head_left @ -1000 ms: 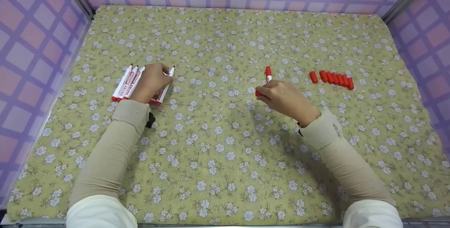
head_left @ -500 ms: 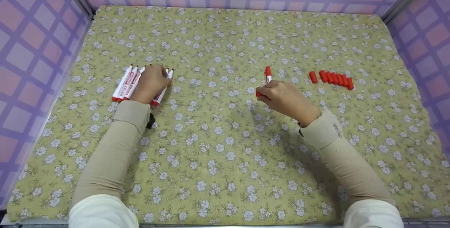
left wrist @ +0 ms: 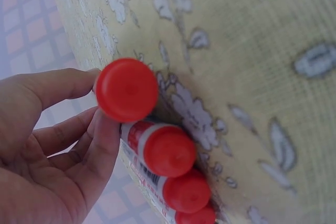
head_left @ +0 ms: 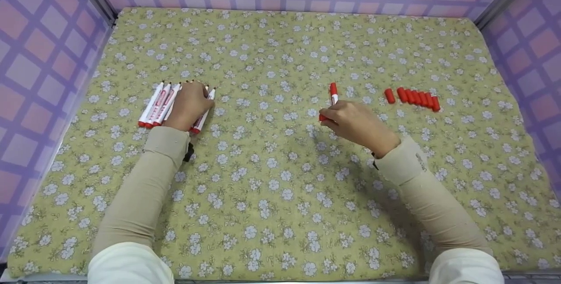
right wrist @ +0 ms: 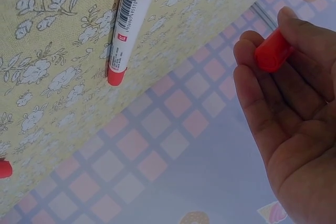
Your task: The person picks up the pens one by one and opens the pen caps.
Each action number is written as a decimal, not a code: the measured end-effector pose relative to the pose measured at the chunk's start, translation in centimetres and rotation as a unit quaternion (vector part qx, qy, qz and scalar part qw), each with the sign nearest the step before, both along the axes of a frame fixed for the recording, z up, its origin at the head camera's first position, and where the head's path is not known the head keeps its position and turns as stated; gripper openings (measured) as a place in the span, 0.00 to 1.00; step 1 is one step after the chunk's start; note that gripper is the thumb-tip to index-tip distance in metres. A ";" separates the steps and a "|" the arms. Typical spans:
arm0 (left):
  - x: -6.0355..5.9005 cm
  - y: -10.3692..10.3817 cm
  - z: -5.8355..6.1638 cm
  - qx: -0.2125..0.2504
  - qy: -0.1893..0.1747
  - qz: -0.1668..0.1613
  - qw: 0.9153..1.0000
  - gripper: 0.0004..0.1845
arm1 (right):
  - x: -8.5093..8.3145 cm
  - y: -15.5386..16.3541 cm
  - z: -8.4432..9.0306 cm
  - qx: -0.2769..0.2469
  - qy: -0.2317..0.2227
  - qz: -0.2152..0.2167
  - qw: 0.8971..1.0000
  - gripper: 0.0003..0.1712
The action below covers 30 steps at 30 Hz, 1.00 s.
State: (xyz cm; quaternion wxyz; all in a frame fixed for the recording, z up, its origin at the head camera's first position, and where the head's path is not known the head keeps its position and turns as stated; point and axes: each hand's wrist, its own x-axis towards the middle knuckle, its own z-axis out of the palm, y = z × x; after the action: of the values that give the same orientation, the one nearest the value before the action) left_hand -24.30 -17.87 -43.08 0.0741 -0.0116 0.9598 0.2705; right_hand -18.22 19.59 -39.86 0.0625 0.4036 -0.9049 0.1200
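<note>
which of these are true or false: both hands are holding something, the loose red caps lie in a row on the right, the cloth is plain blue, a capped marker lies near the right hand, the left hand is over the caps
1. Both hands hold something. True: the left hand grips a red-ended white marker, and the right hand pinches a small red plastic cap.
2. The loose red caps lie in a row on the right. True.
3. The cloth is plain blue. False: the tablecloth is yellow-green with white flowers.
4. A capped white marker lies near the right hand. True.
5. The left hand is over the caps. False: it is over the cluster of white markers on the left.
</note>
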 end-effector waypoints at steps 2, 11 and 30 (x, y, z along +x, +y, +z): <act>0.1 0.0 0.0 -0.002 0.006 -0.003 1.000 0.15 | 0.0 0.0 0.0 -0.001 -0.003 -0.002 1.000 0.05; 0.0 -0.1 -0.2 -0.006 0.009 -0.009 1.000 0.15 | 0.1 0.2 0.2 0.009 -0.007 -0.006 1.000 0.05; 0.8 1.0 0.7 0.015 0.019 -0.028 0.999 0.19 | -0.1 1.0 0.3 -0.017 -0.033 -0.016 0.999 0.10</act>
State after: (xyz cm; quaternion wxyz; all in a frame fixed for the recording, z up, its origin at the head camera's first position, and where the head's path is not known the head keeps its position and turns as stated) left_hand -23.51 -16.91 -42.42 0.0639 0.0214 0.9569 0.2825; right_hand -18.36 20.58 -39.55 0.0419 0.3841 -0.9105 0.1476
